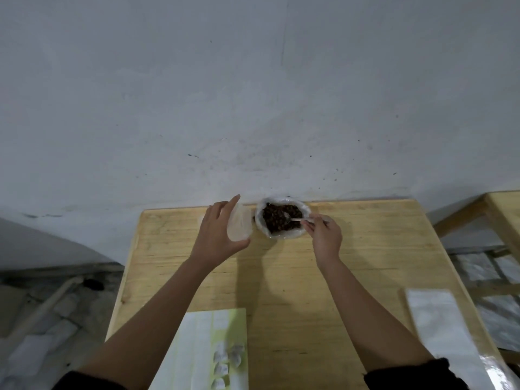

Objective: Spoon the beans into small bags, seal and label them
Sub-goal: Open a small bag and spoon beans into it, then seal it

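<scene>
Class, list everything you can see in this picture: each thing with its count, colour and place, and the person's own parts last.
Table: one, light wood, centre.
Beans: a heap, dark brown, in the big bag.
Big bag: one, clear, at the table's far edge.
Spoon: one, silvery, its bowl in the beans.
Small bag: one, clear, left of the big bag.
Label sheet: one, green and white, near left.
Flat packet: one, whitish, near right.
Second table: one, wooden, far right.
Wall: grey, behind.
Left hand: holds the small bag.
Right hand: holds the spoon.
</scene>
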Demonstrator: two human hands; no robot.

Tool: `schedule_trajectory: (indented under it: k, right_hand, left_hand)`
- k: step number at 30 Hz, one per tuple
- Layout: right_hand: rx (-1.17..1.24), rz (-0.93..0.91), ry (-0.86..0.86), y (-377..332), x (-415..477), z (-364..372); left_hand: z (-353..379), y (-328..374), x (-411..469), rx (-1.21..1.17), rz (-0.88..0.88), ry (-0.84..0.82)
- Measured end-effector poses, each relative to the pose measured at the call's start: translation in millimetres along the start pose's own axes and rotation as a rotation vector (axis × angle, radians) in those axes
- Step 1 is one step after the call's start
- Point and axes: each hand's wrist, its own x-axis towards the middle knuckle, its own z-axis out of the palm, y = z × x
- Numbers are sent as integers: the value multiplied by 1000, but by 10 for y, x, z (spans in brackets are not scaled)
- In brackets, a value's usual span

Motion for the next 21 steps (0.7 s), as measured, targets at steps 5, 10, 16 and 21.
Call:
schedule_trajectory:
  k: [5,10,16,21]
  right_hand:
    - [215,142,88,-119,33,-84]
    - [318,139,75,-374,6,-293]
    - [155,-29,-252,-664,-164,-482]
    - [7,-256,-219,-722,-213,-553]
  left_hand:
    - [-1,32,1,49,15,-45]
    - [92,151,66,102,17,-86]
    - [300,458,142,76,103,-110]
    - [412,542,137,69,157,-127]
